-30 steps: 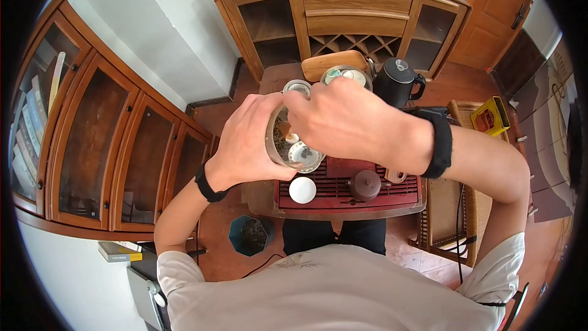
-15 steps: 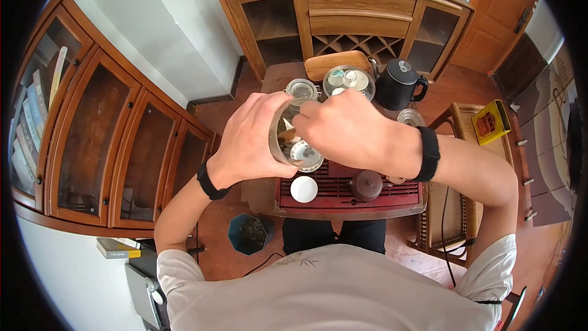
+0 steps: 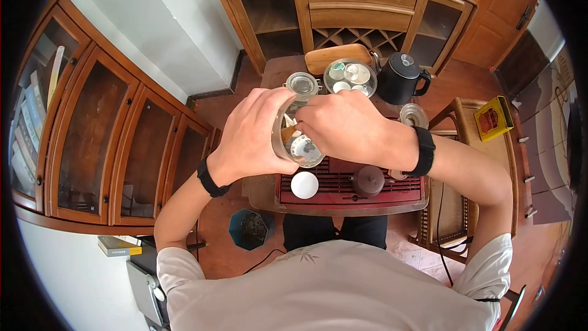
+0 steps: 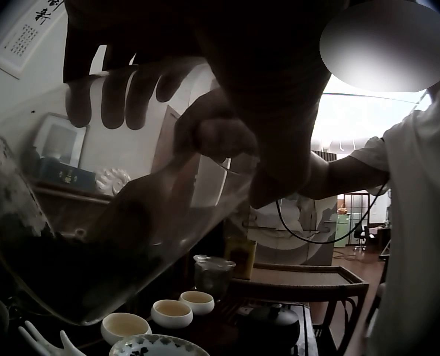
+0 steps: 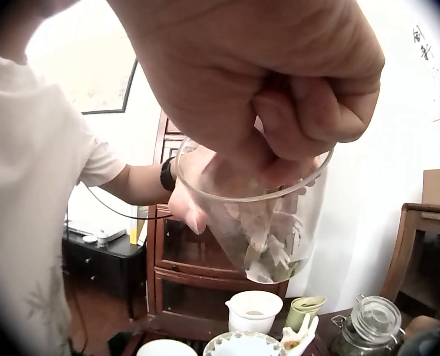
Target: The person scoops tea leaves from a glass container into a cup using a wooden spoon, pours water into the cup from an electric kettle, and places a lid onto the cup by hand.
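Observation:
My left hand (image 3: 248,138) grips a clear glass jar (image 5: 309,237), which is tilted with dark loose leaves at its bottom in the left wrist view. Curled at the jar's mouth, my right hand (image 3: 349,125) pinches a tan scoop-like tool (image 3: 289,132) that reaches inside; its held end is hidden by the fingers. Below the jar is a patterned dish (image 3: 306,151), with a white bowl (image 3: 304,185) nearer my body. Several small cups, among them a cup (image 4: 171,313), show beneath the jar.
A brown teapot (image 3: 369,181) sits on the red slatted tray (image 3: 331,200). Behind are a lidded jar (image 3: 302,84), a round tray of cups (image 3: 370,79), a black kettle (image 3: 403,76) and a wooden tray (image 3: 337,56). A yellow tin (image 3: 493,117) stands right.
My right hand has shifted slightly at the jar's mouth, and the tan tool's angle inside has changed. The left hand keeps its grip. The head view has shifted a little.

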Available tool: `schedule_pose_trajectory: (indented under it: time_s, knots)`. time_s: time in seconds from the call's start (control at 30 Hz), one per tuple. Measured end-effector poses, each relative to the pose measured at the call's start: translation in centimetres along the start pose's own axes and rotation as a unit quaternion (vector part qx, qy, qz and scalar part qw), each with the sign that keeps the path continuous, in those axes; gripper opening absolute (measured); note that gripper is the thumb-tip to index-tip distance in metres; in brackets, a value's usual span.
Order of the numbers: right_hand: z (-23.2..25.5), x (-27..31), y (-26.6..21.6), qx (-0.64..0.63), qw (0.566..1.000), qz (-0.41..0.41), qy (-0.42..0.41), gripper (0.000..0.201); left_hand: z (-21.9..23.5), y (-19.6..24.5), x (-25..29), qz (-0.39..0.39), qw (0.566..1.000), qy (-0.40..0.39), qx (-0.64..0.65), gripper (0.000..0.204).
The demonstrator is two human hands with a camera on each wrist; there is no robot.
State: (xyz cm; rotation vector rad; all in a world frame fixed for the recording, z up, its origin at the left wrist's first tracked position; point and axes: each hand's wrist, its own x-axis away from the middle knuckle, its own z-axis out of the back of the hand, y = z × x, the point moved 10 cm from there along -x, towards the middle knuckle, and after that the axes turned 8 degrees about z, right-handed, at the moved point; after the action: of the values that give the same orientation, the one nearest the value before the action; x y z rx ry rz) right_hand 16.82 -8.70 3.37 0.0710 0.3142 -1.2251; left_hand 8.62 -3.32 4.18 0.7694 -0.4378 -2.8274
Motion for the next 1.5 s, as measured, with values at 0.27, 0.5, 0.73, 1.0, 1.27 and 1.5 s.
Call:
schedule_pose_trajectory:
  time_s: [0.27,0.5,0.73,1.0,1.27,1.5]
  knots:
    - [-0.9,0.3,1.1,-0.096,0.994,-0.041,0.024,0.015,-1.1,-0.2,-0.1,-0.002,1.000,-0.013,-0.001,0.104]
    - [0.5,1.7,2.2,-0.197,0.973,-0.047,0.113,0.018,-0.6,-1.0,0.4,0.006,1.000,-0.009,0.009,0.106]
    - [0.8,3.1,4.2,-0.303,0.939,-0.137,0.082,0.019,-0.2,-1.4,0.9,-0.001,1.000,0.002,0.018,0.108]
    - [0.1,5.4,6.4,-0.373,0.900,-0.210,0.084,0.023,0.0,-2.1,1.3,0.020,0.999,0.016,0.033,0.107]
    - [0.2,7.2,7.6,-0.381,0.886,-0.237,0.117,0.027,-0.1,-3.3,1.9,0.057,0.997,0.026,0.051,0.104]
    - [-0.7,7.9,8.2,-0.421,0.860,-0.261,0.122,0.030,-0.3,-4.1,2.4,0.079,0.995,0.027,0.060,0.104]
